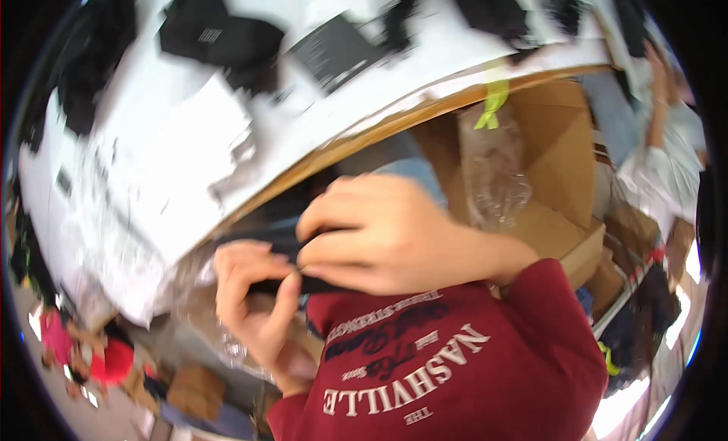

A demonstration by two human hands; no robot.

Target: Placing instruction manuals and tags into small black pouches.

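Observation:
In front of my chest, below the table's edge, my two hands come together over a dark piece of cloth; its kind cannot be made out. My left hand is closed on the cloth, with black showing between thumb and fingers. From the right, my right hand reaches across with bent fingers, pinching at the same spot beside the left fingertips. Blur and the fingers hide the exact point of the pinch.
A white-topped table carries a black cap, a flat black packet, white paper sheets and clear plastic bags. A cardboard box stands beneath its edge, near a yellow-green ribbon. Another person is at right.

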